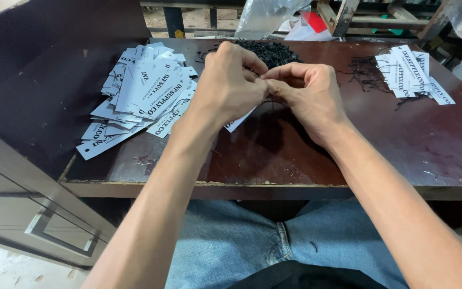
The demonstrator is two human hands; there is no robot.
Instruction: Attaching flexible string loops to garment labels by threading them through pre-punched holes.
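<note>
Head view, looking down over a dark reddish-brown counter (pixel 380 155) with a worn front edge. Left hand (pixel 228 85) and right hand (pixel 307 99) brought together above the middle of the counter, fingertips meeting. Left hand curled, pinching a white paper tag (pixel 237 122), one corner of which pokes out below the palm. Right hand with thumb and forefinger pressed together on a thin black string (pixel 267 104) at the meeting point; exact hold on the string hard to tell, mostly hidden by the fingers. Tag and string held just above the counter, between the two hands.

Just behind the hands, a heap of black strings (pixel 271 52) on the counter's far side. To the left, a loose, overlapping pile of white printed tags (pixel 140 93), spilling toward the counter's left edge. To the far right, well apart from the hands, a smaller stack of tags with black strings (pixel 410 75) trailing beside it.

Below the counter edge, blue jeans (pixel 225 241) on the person's lap. At lower left, a grey cabinet with a metal handle (pixel 54 235). At top, clear plastic bags (pixel 266 16) and a wooden frame (pixel 370 16) beyond the counter.
</note>
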